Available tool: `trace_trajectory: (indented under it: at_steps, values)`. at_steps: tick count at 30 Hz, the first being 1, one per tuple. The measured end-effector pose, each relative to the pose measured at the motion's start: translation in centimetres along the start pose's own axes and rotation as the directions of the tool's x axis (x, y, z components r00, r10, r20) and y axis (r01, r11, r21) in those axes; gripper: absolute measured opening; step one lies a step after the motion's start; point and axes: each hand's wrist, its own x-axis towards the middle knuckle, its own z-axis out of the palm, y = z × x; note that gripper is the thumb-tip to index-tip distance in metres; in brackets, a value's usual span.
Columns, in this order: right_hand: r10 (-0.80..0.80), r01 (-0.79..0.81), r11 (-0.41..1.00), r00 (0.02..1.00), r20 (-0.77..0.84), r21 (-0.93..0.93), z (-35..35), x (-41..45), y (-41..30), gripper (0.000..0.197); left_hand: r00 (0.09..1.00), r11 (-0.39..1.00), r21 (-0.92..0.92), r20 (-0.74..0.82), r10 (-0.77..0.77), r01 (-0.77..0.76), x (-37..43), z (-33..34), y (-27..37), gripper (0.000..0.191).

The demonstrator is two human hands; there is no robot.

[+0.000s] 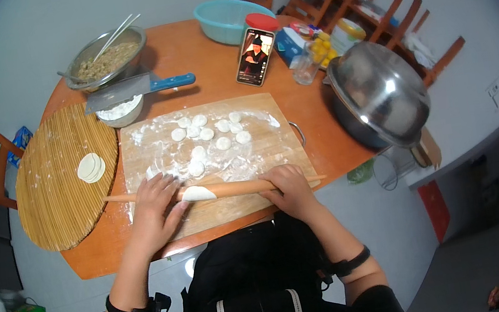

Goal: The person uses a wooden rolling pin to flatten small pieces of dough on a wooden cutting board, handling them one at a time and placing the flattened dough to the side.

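A tapered wooden rolling pin (239, 187) lies across the near part of a floured wooden board (259, 154). My left hand (156, 207) is laid over the pin's left part, fingers reaching past it and thumb on the near side. Curled over the right part is my right hand (289, 188). Between them a thin white dough wrapper (198, 193) clings to the pin's surface. Several small flattened dough rounds (206, 134) are scattered over the board beyond the pin. On the round woven reed mat (50, 185) at the left sits a small overlapping stack of rolled wrappers (90, 168).
A cleaver (124, 91) with a blue handle rests across a bowl of flour (123, 113). Behind stands a steel bowl of filling (107, 63) with chopsticks. A propped phone (255, 57), blue basin (224, 21), jars and a large lidded pot (378, 93) line the back and right.
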Motion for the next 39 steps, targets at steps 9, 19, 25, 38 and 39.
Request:
trace_trajectory:
  at_steps: [9,19,25,38,39]
  values:
    - [-0.050,0.048,0.998,0.998,-0.040,-0.048,-0.4,0.2,-0.5,0.031,0.998,0.998,-0.012,-0.001,0.066,-0.066,0.8,1.7,0.1,0.030]
    - [0.009,-0.008,1.000,0.999,0.034,-0.009,-0.5,-0.2,-0.6,0.032,0.960,0.969,-0.042,-0.157,0.232,-0.242,0.0,1.6,-0.3,0.011]
    - [0.184,-0.185,0.958,0.983,0.026,0.221,-0.1,-0.1,0.1,0.029,0.950,0.949,-0.040,-0.036,0.310,-0.312,-1.4,1.3,-1.4,0.013]
    - [0.253,-0.258,0.966,0.936,-0.246,0.012,0.6,0.3,1.8,0.034,0.896,0.941,0.232,0.423,0.132,-0.248,-0.8,2.3,1.1,0.078]
    - [0.254,-0.259,0.966,0.936,-0.244,0.014,0.6,0.3,1.7,0.034,0.897,0.934,0.247,0.420,0.136,-0.257,-0.8,2.5,1.0,0.081]
